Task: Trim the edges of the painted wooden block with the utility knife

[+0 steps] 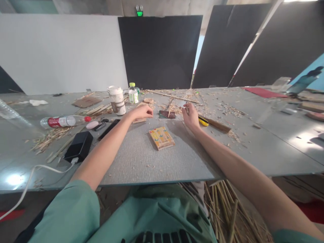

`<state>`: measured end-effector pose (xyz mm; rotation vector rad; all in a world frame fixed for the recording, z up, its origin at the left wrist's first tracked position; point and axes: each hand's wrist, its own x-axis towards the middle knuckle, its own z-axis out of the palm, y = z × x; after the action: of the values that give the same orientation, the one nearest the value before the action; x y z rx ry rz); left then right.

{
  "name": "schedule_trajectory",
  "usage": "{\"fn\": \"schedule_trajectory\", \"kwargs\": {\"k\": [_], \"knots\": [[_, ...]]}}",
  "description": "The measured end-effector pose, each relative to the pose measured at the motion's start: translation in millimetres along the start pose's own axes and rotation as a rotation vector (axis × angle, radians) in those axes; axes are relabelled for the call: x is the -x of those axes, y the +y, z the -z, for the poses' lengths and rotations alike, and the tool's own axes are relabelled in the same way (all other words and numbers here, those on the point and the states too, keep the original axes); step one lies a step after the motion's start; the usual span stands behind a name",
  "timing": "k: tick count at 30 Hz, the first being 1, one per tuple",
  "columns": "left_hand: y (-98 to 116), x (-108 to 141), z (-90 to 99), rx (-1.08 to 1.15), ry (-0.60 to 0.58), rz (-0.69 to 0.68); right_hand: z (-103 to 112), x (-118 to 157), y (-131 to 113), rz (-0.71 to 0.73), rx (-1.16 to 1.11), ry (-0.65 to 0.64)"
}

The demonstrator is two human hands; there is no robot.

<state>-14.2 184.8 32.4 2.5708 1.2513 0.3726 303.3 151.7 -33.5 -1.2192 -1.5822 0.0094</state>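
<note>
My left hand (pixel 143 111) is over the table with its fingers curled together, beside thin wood pieces (pixel 139 120). What it holds, if anything, is hidden. Opposite it, my right hand (pixel 191 115) has its fingers bent inward, and I cannot make out what is in them. Between the hands lies a dark flat block (pixel 167 114) with a small sliver on top. Nearer to me a yellow patterned square pad (pixel 162 137) lies flat. Just right of my right hand are a yellow and black utility knife (pixel 203 121) and a brown wooden strip (pixel 218 125).
A paper cup (pixel 117 100) and a green-capped bottle (pixel 133 93) stand beyond my left hand. Leftward lie a plastic bottle (pixel 66 121), a black power adapter (pixel 79 146) with a white cable, and a dark phone-like slab (pixel 108 129). Shavings (pixel 230 110) litter the table. Bamboo sticks (pixel 227 206) are below its edge.
</note>
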Motion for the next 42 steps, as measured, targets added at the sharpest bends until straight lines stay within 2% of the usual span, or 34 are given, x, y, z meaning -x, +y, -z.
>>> {"fn": "schedule_trajectory", "kwargs": {"k": [4, 7, 11, 16, 25, 34, 42], "knots": [[-14.2, 11.4, 24.4, 0.107, 0.194, 0.156, -0.5, 0.5, -0.2, 0.0, -0.002, -0.005], [-30.7, 20.4, 33.3, 0.199, 0.251, 0.337, -1.0, 0.8, 0.0, -0.002, 0.002, -0.01], [-50.2, 27.8, 30.1, 0.29, 0.255, 0.546, -1.0, 1.2, -0.1, -0.008, 0.007, -0.011], [-63.5, 28.4, 18.9, 0.339, 0.28, 0.677, -2.0, 0.8, -0.3, -0.006, 0.001, -0.006], [-75.8, 25.1, 4.3, 0.32, 0.26, 0.714, -3.6, -0.3, 0.2, -0.027, -0.008, -0.017], [-78.4, 30.1, 0.4, 0.215, 0.257, 0.643, -3.7, 0.8, 0.6, -0.031, -0.005, -0.036], [-81.3, 31.5, -1.6, 0.079, 0.251, 0.632, -3.1, 1.3, 0.0, -0.043, -0.005, -0.056]]}}
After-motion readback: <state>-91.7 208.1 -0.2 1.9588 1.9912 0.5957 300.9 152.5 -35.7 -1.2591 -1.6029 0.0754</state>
